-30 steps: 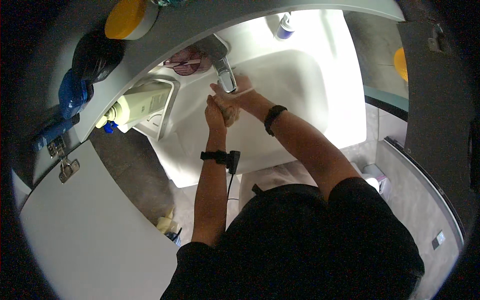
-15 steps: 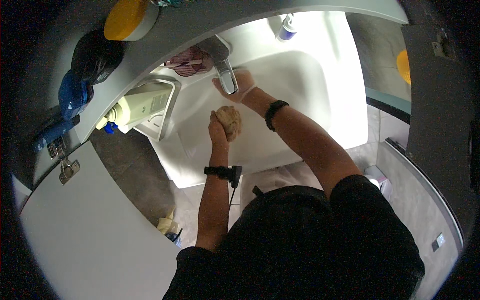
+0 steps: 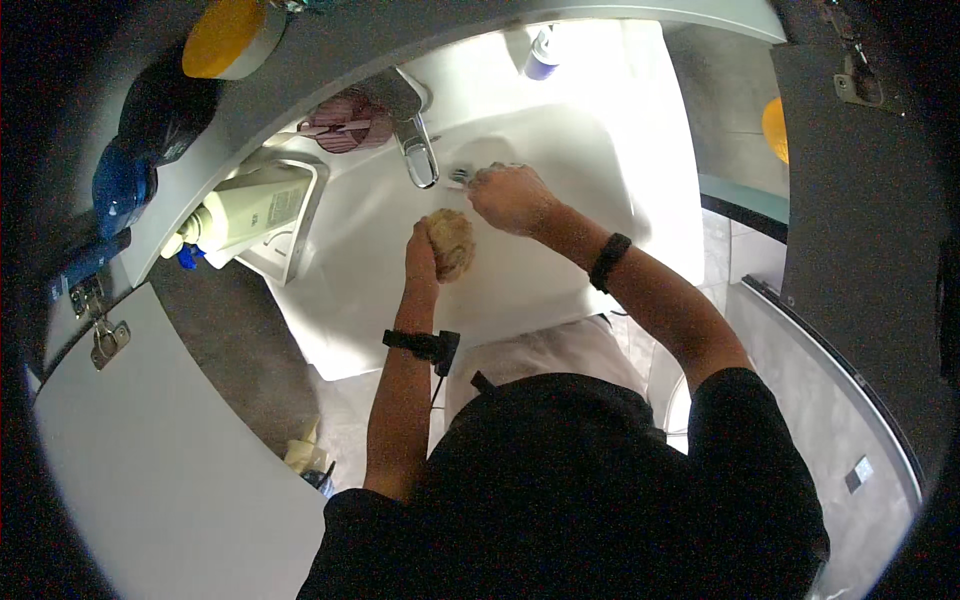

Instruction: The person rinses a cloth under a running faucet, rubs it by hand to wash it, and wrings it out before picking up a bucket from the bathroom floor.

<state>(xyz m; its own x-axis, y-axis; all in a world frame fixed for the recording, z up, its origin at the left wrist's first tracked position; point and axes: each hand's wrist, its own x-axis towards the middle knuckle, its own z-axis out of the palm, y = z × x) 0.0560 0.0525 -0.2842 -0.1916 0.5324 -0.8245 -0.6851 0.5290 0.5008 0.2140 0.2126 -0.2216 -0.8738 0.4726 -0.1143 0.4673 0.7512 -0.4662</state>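
Observation:
Over the white washbasin [image 3: 480,335], my left hand [image 3: 421,254] grips a beige, rough-surfaced sponge [image 3: 451,245] from its left side, thumb toward the top. To its upper right is my right hand [image 3: 512,200], wet-looking, with its fingers curled in close to the basin's drain [image 3: 461,175]. Whatever those fingers hold, if anything, is hidden. The chrome faucet [image 3: 421,162] reaches over the bowl, just left of the right hand and apart from it.
A pale pump bottle [image 3: 260,212] lies in a white tray [image 3: 308,220] on the left. Behind the faucet is a striped maroon bundle [image 3: 348,122]. A small white-and-purple bottle [image 3: 541,58] stands on the back rim. Cabinet doors [image 3: 170,450] hang open at both sides.
My right hand has come out from under the faucet, toward me and to the right, and its fingers have curled. The left hand keeps the sponge; the view has shifted slightly.

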